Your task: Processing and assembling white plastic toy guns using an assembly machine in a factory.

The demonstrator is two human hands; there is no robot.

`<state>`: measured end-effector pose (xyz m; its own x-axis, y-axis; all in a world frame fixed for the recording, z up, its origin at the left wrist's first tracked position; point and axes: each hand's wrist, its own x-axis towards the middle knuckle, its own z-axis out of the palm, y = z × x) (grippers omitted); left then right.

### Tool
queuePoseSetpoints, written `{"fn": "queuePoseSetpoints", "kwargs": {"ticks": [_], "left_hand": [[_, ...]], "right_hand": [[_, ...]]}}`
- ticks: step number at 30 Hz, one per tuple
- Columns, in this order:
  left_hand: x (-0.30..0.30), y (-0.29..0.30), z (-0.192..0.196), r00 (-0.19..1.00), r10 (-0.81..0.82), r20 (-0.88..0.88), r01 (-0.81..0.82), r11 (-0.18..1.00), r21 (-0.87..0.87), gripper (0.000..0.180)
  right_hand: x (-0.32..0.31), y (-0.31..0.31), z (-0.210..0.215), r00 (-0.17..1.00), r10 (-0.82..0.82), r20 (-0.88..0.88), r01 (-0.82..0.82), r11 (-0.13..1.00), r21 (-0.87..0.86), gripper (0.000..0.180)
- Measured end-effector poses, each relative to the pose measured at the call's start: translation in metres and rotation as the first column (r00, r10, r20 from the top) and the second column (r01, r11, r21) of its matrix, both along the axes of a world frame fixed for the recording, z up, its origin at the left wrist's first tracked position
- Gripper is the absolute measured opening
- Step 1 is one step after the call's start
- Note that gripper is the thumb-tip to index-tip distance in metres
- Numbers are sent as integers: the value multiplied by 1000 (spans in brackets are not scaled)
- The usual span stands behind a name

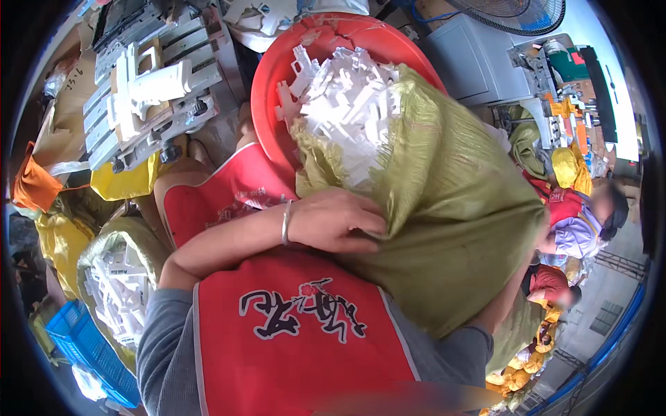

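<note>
An olive-green woven sack [451, 187] lies tilted across my lap, its frayed mouth over a large red tub [267, 76]. White plastic pieces [350, 97] spill in a heap from the mouth into the tub; some look like toy-gun parts. My left hand [340, 222], with a pale bangle at the wrist, is closed on the sack's cloth just below the mouth. Along the sack's right side reaches my right forearm [510, 298]; the hand itself is hidden behind the sack.
At upper left stands a metal fixture [201, 55] bearing a white gun-shaped piece [142, 87]. Another sack of white parts [121, 291] and a blue crate [87, 353] are at lower left. A fan [517, 14] stands at the top right; co-workers [579, 229] sit at the right.
</note>
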<state>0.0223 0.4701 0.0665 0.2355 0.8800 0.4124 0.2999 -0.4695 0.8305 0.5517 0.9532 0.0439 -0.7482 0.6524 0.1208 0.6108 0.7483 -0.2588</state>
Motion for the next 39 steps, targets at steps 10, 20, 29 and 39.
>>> {"fn": "queuePoseSetpoints", "kwargs": {"ticks": [10,20,29,39], "left_hand": [[-19,-8,-44,952,304,40,-264,879,-397,16],[-7,-32,-17,963,264,48,-263,965,-19,11],[-27,-26,-31,881,433,190,-363,877,-316,39],[-11,-13,-35,932,355,-71,-362,905,-223,38]], "right_hand": [[-256,-77,-12,999,-47,0,47,993,-104,28],[-335,-86,-51,877,-139,-459,148,989,-17,19],[-362,-78,79,898,133,-420,75,893,443,21],[-257,-59,64,933,-170,-316,280,897,342,25]]}}
